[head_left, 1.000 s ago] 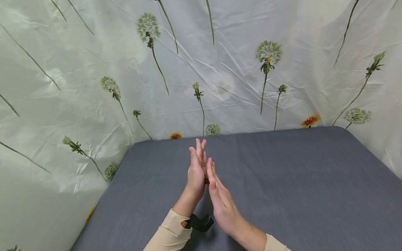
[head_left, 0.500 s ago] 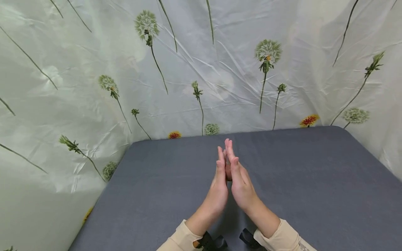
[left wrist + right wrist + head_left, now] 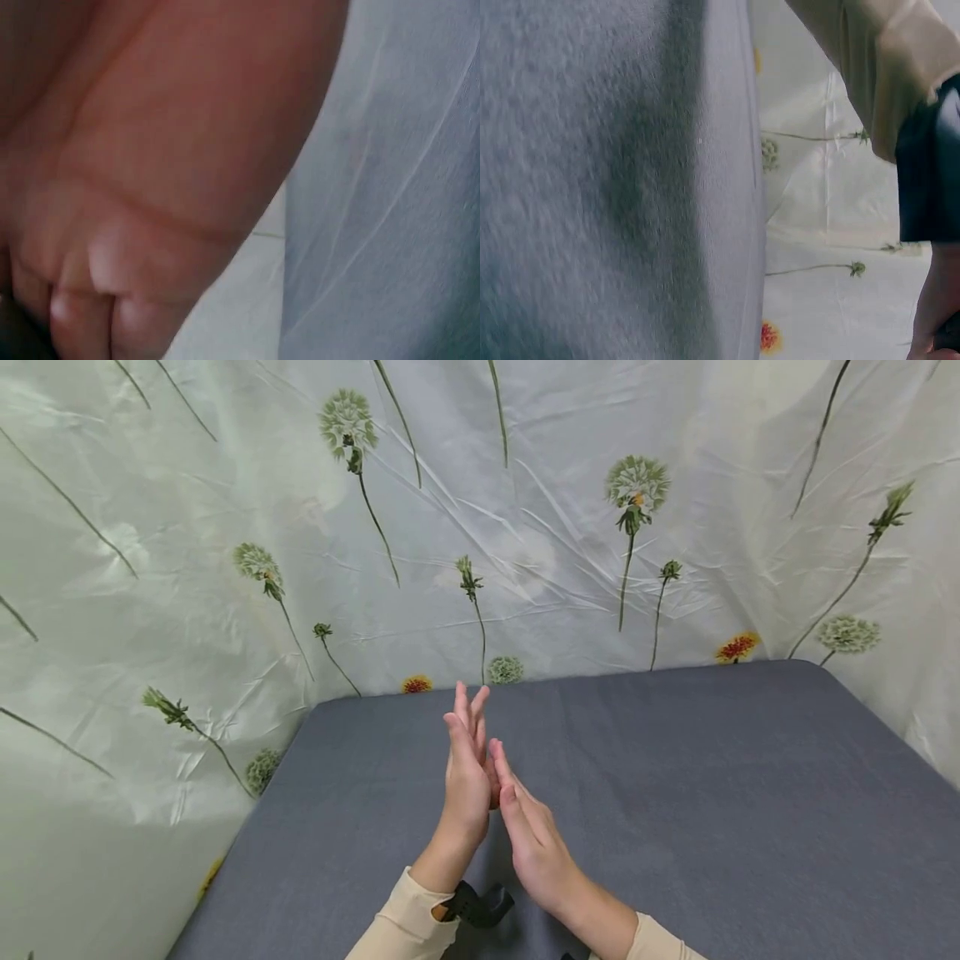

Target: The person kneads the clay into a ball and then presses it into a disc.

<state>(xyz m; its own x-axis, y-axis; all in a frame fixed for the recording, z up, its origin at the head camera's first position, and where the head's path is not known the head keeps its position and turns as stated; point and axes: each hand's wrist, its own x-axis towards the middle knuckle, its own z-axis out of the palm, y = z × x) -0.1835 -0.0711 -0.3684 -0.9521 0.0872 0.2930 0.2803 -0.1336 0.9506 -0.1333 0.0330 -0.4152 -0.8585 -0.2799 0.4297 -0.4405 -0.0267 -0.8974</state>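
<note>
My left hand [image 3: 467,785] stands upright in the head view, its fingers straight and pointing away from me. Against its palm side rests my right hand [image 3: 534,839], fingers also straight, set a little lower and slanting left. The palms face each other; the fingers of the right meet the left palm, while the wrists stay apart. No object shows between them, though the shaded gap is partly hidden. The left wrist view is filled by a palm [image 3: 165,142] with the finger bases below. In the right wrist view, part of the left hand [image 3: 934,300] appears at the lower right edge.
Under the hands lies a table covered in dark grey cloth [image 3: 712,793]. A pale curtain with dandelion prints [image 3: 555,527] hangs behind and at the left. A black wrist device [image 3: 480,906] sits at the cuff of the left beige sleeve [image 3: 408,914].
Both hands shifted right and came palm to palm about half a second ago, then returned left. The right hand has slid back toward me against the left, much as one second ago.
</note>
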